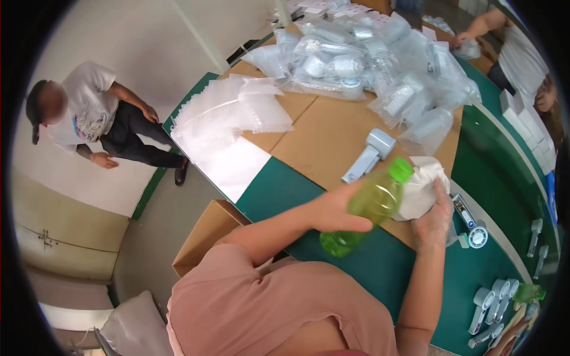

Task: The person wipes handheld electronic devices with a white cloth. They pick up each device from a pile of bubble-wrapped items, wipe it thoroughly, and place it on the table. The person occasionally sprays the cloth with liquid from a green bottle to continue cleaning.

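My left hand (337, 209) is wrapped round a green, see-through plastic bottle (373, 204) with a bright green cap, held tilted above the table. In my right hand (435, 215), which has a thin clear glove on, is a crumpled white cloth (418, 188); the bottle's cap is close beside the cloth. Just beyond the bottle, a pale grey-blue handheld fan (371, 155) lies on the cardboard. To the right of my right hand rests another handheld fan (474, 231), its round head toward me.
Bubble-wrapped items (350, 56) are heaped at the far side, with flat bubble bags (228, 107) stacked left of them. A belt (493, 151) with several fans (484, 308) runs along the right. An open cardboard box (205, 237) stands left. One person (89, 113) is at left, another (522, 59) far right.
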Tool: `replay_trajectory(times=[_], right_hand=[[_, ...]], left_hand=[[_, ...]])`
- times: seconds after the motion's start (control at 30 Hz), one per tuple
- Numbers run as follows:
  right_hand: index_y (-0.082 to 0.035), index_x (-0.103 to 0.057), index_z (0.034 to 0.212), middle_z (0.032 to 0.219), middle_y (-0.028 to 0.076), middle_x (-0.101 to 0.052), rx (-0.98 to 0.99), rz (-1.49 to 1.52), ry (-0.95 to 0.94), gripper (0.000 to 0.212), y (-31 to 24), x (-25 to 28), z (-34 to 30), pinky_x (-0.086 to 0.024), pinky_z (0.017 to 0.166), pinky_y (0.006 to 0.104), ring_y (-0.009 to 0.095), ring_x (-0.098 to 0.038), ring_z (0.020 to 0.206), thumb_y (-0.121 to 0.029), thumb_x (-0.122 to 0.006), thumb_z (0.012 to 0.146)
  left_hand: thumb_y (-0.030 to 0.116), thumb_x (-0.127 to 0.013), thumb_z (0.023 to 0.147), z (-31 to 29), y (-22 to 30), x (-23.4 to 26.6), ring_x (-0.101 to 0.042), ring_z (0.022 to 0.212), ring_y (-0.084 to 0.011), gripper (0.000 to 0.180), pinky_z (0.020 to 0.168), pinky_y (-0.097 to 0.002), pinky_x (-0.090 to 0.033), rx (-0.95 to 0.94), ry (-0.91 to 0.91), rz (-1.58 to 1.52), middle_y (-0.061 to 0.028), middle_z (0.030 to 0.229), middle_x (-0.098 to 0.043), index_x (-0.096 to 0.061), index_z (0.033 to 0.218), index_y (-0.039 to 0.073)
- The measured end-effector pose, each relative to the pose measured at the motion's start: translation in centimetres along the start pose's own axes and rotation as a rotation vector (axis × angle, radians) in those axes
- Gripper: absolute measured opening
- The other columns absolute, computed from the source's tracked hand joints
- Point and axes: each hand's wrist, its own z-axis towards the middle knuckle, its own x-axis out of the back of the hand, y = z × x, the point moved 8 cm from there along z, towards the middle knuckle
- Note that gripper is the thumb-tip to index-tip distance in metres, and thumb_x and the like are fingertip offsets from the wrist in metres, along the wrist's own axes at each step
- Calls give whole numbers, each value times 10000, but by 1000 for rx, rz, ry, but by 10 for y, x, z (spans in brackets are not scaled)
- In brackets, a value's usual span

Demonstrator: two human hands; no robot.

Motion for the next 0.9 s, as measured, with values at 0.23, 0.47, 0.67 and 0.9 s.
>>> replay_trajectory(times=[0.23, 0.47, 0.67, 0.9], right_hand=[[12, -487, 1258, 1245, 141, -569, 65, 67, -9, 362, -11, 14, 4, -463, 993, 434, 295, -569, 1141, -210, -497, 972], [64, -434, 1279, 1251, 186, -541, 12, -61, 242, 357, -9, 17, 1, -523, 934, 450, 319, -587, 1115, -95, -480, 962], [48, -413, 1299, 1255, 178, -538, 39, -50, 221, 367, -9, 24, 4, -493, 968, 446, 318, -572, 1131, -85, -461, 961], [51, -446, 1251, 1225, 174, -556, 26, 54, 106, 355, -15, 10, 1, -499, 958, 454, 324, -582, 1115, -115, -504, 943]], left_hand=[[137, -717, 839, -123, 76, 180, -566, 1037, -188, 558, 879, -324, -483, -272, 1244, 423, -116, 1177, -544, -406, 1280, -3], [101, -745, 796, -201, 23, 247, -469, 1202, -257, 784, 1034, -377, -367, -238, 1606, 618, -160, 1308, -438, -262, 1401, -24], [58, -697, 757, -173, 110, 150, -354, 1302, -292, 740, 1121, -422, -233, -752, 1471, 1303, -198, 1377, -354, -296, 1368, -52], [187, -731, 732, 8, 18, 56, -544, 1044, -315, 598, 869, -401, -449, 109, 463, 1034, -176, 1149, -547, -482, 1243, 1]])
